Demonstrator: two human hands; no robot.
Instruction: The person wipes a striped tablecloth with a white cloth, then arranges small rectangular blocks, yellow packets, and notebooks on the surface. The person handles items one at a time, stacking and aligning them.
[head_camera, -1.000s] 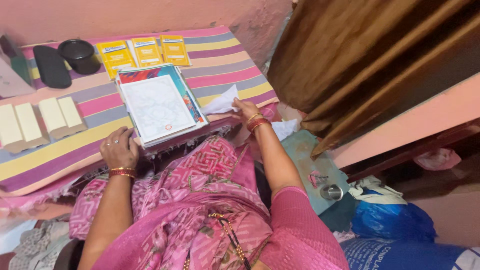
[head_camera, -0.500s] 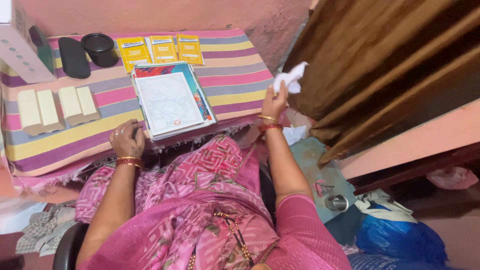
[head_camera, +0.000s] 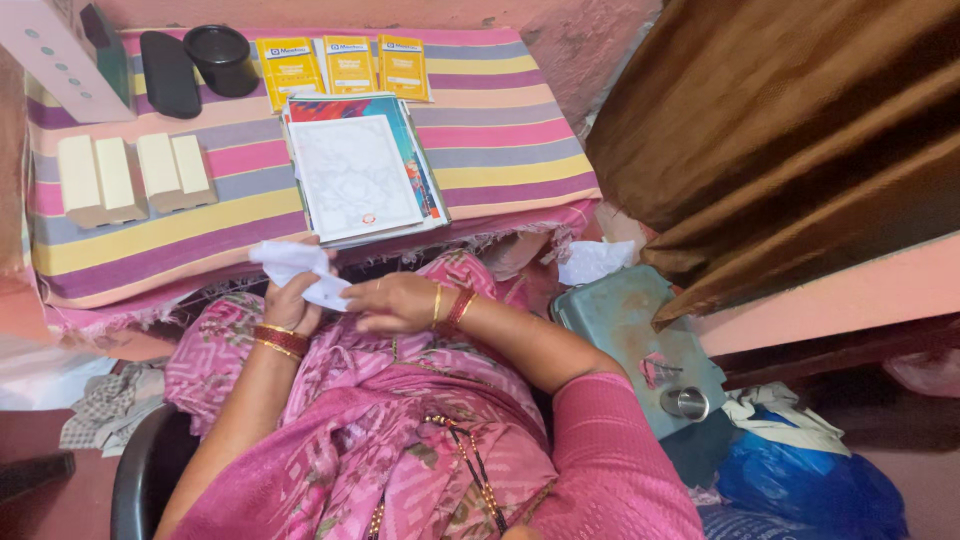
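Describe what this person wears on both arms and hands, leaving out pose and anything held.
The left hand is bare, with red and gold bangles stacked at the wrist; no sleeve shows on that forearm. The right hand is also bare, with a thin gold bangle beside red ones at the wrist. The right upper arm wears a short, textured pink sleeve.

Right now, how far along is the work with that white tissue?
Done: the white tissue is off the striped table. In hand: left hand holds it, right hand touches its edge. Left: the book stack and cream blocks lie untouched.
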